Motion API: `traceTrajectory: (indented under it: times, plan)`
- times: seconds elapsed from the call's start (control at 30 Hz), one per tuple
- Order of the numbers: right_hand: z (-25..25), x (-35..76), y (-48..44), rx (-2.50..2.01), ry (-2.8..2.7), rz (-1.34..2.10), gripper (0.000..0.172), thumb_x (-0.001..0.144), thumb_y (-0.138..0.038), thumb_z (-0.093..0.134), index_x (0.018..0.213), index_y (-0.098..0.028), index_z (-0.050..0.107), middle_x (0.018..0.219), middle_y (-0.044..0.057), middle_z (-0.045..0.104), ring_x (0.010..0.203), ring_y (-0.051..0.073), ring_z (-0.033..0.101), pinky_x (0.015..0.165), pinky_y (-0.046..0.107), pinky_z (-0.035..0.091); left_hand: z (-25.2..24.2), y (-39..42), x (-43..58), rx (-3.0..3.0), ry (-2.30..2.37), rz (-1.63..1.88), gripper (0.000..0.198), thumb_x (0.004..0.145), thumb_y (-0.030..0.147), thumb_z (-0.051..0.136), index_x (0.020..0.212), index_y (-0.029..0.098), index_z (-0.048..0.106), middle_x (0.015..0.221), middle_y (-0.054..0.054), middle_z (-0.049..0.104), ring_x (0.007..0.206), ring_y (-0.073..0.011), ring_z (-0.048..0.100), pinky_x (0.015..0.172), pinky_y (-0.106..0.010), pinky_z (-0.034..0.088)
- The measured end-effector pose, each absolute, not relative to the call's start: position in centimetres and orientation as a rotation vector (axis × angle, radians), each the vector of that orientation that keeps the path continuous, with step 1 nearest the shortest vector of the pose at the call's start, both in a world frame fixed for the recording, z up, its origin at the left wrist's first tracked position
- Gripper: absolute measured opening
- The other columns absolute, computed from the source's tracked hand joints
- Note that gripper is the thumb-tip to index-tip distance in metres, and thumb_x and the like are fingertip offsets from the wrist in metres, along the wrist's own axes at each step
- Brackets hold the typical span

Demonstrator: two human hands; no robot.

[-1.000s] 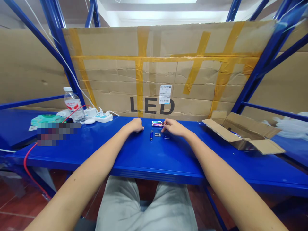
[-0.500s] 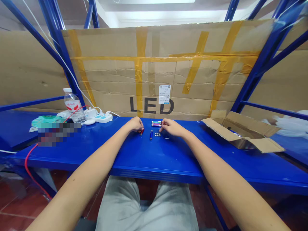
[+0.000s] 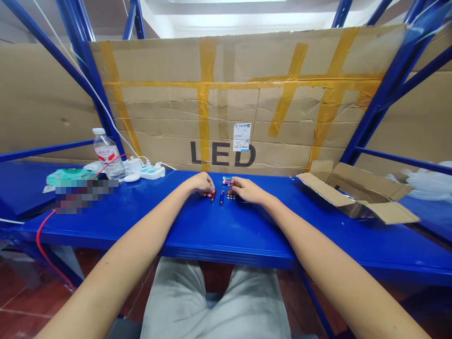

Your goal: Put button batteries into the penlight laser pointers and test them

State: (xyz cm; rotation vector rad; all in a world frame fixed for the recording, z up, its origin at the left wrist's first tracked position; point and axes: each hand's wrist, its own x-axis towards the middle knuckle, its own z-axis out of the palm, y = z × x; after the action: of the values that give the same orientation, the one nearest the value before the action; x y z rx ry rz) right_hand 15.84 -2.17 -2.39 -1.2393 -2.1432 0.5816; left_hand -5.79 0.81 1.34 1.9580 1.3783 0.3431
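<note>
Blue tube (image 3: 221,197) is down; our left hand (image 3: 203,183) pinches a red tube (image 3: 213,196), unreleased. Our right hand (image 3: 246,189) pinches a reddish piece (image 3: 231,184).

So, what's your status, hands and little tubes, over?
Left hand holding red metal tube. Right hand by silver pieces, grip unclear. Blue metal tube lying between hands.
</note>
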Motion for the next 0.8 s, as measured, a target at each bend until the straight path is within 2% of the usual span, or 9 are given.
traceTrajectory:
  times: [0.8]
  plan:
    - [-2.52,15.79,-2.03,-1.233,-2.119,0.637,0.009,0.091,-0.017,0.046,0.086,-0.021,0.053,0.093,0.005,0.074,0.084,0.018,0.066,0.076,0.028,0.05,0.98,0.95,-5.5,1.976,1.327,0.34,0.009,0.065,0.01,0.066,0.072,0.012,0.07,0.062,-0.003,0.067,0.058,-0.0126,0.061,0.061,-0.025,0.051]
